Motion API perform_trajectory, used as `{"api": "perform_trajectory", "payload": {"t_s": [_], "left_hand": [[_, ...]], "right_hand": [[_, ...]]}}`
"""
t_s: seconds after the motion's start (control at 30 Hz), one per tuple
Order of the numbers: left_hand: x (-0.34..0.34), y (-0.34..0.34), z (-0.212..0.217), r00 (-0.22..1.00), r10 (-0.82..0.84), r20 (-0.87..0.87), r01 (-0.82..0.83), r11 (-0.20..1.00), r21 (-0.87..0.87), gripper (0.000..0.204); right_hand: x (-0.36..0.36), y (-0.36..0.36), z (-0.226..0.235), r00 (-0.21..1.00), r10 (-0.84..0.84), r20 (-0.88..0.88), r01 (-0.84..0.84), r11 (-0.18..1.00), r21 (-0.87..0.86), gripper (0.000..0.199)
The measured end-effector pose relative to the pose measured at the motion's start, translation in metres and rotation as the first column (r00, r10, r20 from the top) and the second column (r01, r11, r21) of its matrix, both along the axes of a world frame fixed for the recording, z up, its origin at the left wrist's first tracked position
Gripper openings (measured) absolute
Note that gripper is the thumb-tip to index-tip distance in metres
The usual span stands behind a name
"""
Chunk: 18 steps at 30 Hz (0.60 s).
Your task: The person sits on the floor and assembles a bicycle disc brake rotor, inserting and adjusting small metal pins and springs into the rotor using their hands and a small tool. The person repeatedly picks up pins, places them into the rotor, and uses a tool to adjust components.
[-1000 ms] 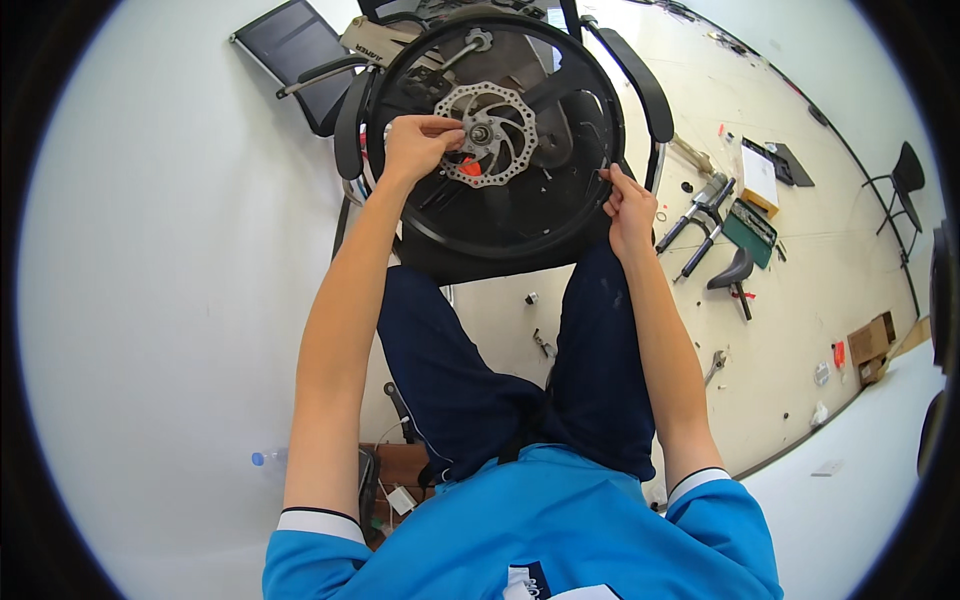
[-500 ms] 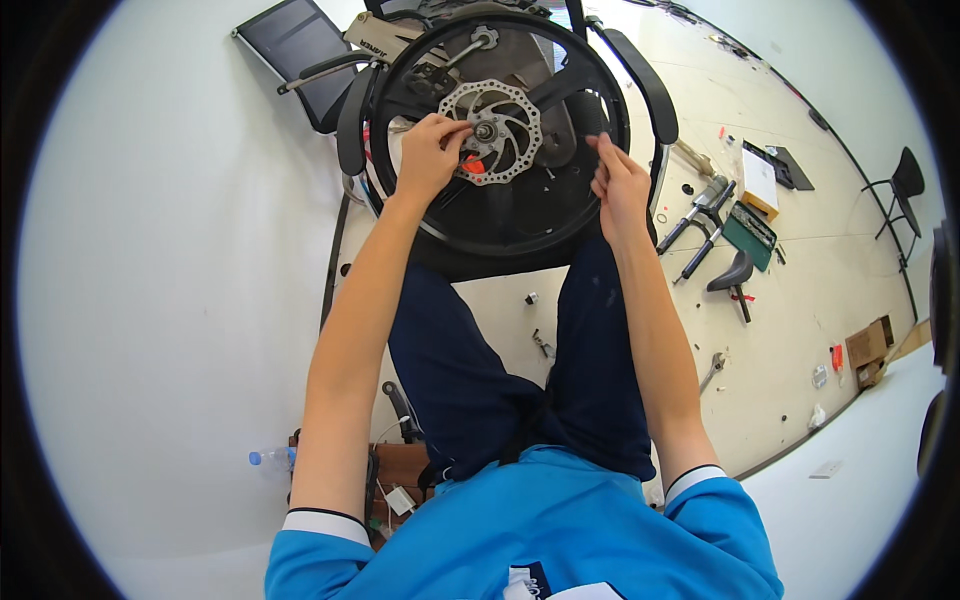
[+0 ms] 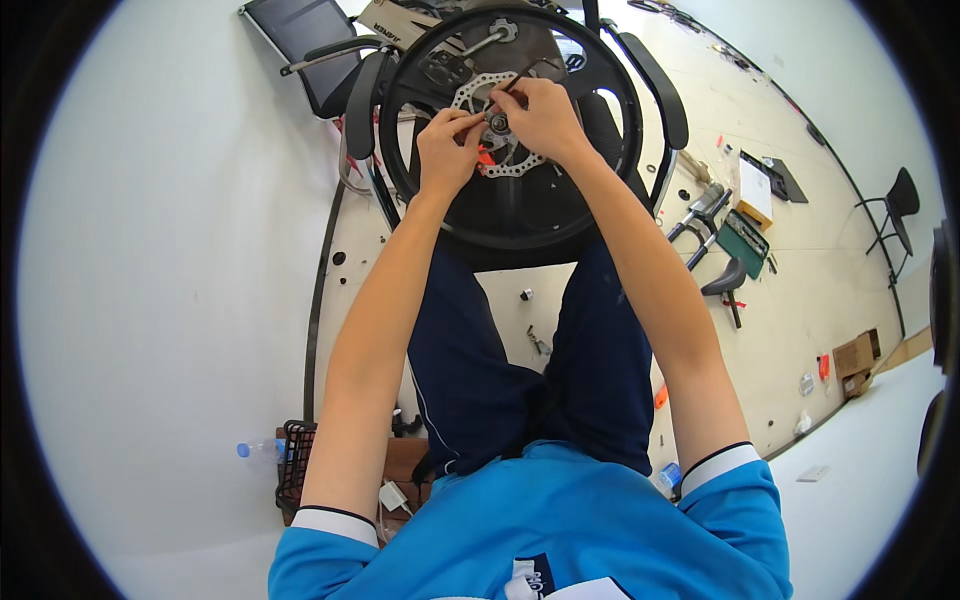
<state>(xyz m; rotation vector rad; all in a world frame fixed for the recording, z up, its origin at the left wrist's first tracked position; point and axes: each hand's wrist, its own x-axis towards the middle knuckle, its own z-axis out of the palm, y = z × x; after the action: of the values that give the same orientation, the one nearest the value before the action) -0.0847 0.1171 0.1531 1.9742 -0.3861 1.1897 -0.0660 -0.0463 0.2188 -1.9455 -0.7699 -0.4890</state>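
A black spoked wheel lies flat on a chair seat in front of me. Bolted against its middle is a silver brake disc with a perforated rim, partly covered by my hands. My left hand is closed in a pinch just left of the hub axle; what its fingertips grip is too small to tell. Over the far side of the disc, my right hand grips a thin dark hex key, its bent end pointing away to the right. The key's other end is hidden by my fingers.
Chair armrests flank the wheel. To the right on the floor lie a suspension fork, a green tool case, a saddle and a white box. A wire basket and a bottle stand lower left.
My right hand has come in from the wheel's right side to the hub, where the hex key now shows in it. The left hand stays pinched beside the axle.
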Motion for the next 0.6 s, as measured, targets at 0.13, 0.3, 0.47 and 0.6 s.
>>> {"api": "perform_trajectory", "payload": {"t_s": [0.13, 0.3, 0.47, 0.6], "left_hand": [[0.002, 0.001, -0.006, 1.0, -0.004, -0.019, 0.003, 0.999, -0.046, 0.016], [0.006, 0.001, -0.001, 1.0, -0.009, -0.028, 0.008, 0.999, -0.041, 0.016], [0.004, 0.0, 0.002, 1.0, -0.007, -0.015, 0.006, 0.999, -0.046, 0.01], [0.002, 0.003, -0.002, 1.0, 0.023, -0.02, -0.024, 1.0, -0.019, 0.011]], "right_hand": [[0.0, 0.004, -0.004, 0.996, 0.007, 0.085, 0.001, 0.996, -0.091, 0.021], [0.002, 0.003, -0.004, 0.985, 0.075, 0.158, -0.069, 0.997, -0.046, 0.018], [0.021, 0.009, -0.018, 0.934, 0.115, 0.339, -0.071, 0.988, -0.139, 0.019], [0.015, 0.009, -0.012, 0.839, 0.096, 0.535, 0.003, 0.983, -0.182, 0.018]]}}
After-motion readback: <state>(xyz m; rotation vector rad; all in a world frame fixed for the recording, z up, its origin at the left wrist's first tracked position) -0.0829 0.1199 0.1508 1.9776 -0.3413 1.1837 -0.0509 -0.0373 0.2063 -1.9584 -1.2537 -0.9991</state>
